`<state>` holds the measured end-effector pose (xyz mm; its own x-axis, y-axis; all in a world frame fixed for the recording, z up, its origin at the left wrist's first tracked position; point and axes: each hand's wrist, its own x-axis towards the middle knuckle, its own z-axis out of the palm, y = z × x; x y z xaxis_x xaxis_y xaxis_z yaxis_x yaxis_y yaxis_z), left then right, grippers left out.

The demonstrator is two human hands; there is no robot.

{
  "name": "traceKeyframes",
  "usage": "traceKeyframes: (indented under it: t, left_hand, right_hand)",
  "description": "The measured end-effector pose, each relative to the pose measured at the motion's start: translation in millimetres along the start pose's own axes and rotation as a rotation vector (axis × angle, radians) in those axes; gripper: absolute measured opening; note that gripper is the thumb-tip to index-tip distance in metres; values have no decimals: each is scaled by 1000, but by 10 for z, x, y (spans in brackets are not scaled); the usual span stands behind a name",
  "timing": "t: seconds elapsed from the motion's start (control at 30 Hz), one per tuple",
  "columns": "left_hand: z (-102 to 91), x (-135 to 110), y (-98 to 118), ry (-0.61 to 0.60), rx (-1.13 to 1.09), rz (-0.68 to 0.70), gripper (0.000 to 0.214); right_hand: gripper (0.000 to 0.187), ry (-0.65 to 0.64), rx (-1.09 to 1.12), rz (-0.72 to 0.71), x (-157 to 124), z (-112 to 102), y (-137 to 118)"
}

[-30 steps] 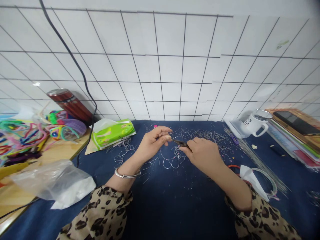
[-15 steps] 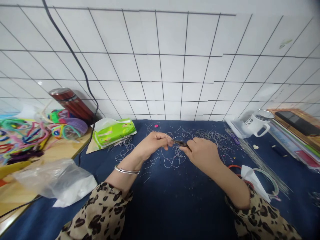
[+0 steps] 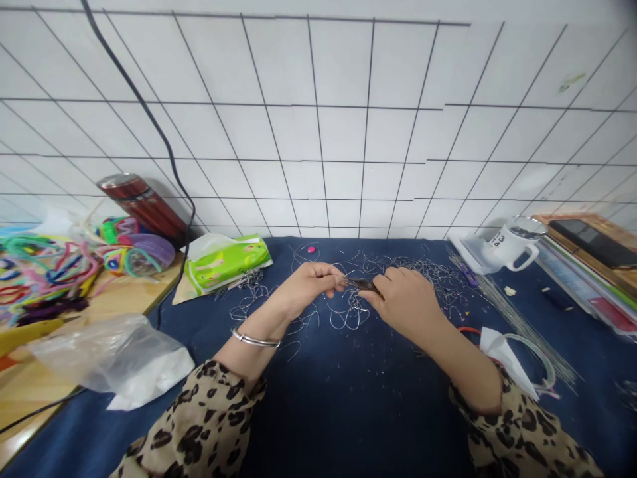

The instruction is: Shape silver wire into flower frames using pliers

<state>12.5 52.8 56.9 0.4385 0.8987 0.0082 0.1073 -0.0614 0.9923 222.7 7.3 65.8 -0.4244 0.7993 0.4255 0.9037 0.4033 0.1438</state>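
My right hand [image 3: 404,297] is wrapped round a pair of pliers [image 3: 362,284], whose jaws point left. The jaw tips meet the fingertips of my left hand [image 3: 312,287], which pinch a thin piece of wire; its exact shape is too small to make out. Behind and below both hands, loose bent wires [image 3: 348,317] lie on the dark blue cloth [image 3: 348,411]. A denser tangle of wire pieces [image 3: 438,282] spreads beyond my right hand. One small pink bead [image 3: 311,249] sits near the back edge.
Left are a green wipes packet [image 3: 226,260], a red flask [image 3: 146,209], colourful pipe cleaners [image 3: 50,272] and a plastic bag [image 3: 117,362]. To the right are a white mug [image 3: 512,245], straight wires [image 3: 527,332], a coil [image 3: 545,365] and stacked books with a phone [image 3: 594,242]. A tiled wall rises behind.
The pliers and my right hand have turned slightly, and the jaws lie a little flatter against my left fingertips. My left hand stays nearly in place.
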Motion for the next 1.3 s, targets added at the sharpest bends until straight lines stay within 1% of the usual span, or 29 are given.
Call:
traceKeyframes:
  t: [0.17,0.43,0.7,0.83,1.03,1.3]
  left_hand:
    - [-9,-11,28,-36,-6,3,11]
    - [-60,-22,47,-115,-6,19,12]
    - [-81,-19,-5,-111,-6,6,13]
    - [-65,-31,-4,-108,24,19,14]
    - [-3,-61,70,-127,97,38,15]
    - [29,-121,170,-138,196,84,17]
  right_hand:
    - [39,-5,-19,-27,9,-28,5]
    - [33,61,-67,-62,-2,-81,-31]
    - [35,94,-69,-65,-9,-94,-58]
    - [35,86,-64,-71,-16,-88,-45]
    - [38,58,-50,-74,-62,-74,-4]
    - [36,61,-35,-65,-100,-111,13]
